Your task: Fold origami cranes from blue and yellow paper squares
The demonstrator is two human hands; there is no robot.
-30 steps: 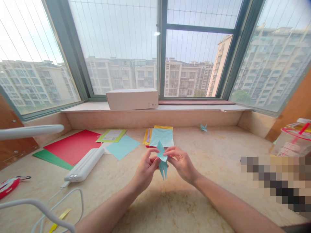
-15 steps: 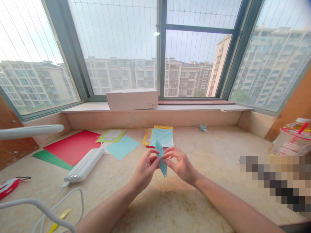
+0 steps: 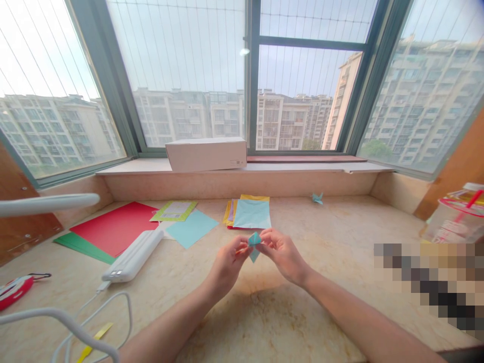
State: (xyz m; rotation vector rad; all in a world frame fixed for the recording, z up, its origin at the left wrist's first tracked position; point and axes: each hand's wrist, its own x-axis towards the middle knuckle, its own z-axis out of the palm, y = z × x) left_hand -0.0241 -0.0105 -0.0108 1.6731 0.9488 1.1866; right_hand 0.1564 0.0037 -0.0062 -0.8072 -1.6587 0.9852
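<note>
Centrally, both hands (image 3: 230, 258) (image 3: 283, 256) pinching folded blue paper (image 3: 254, 239), paper stack (image 3: 252, 213) beyond, power bank (image 3: 132, 256) leftward.

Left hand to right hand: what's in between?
A folded blue paper, held by both the left hand and the right hand; the head view shows it.

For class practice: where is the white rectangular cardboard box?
In the head view, the box stands left of centre on the pale window ledge, beyond the coloured paper stack.
</note>
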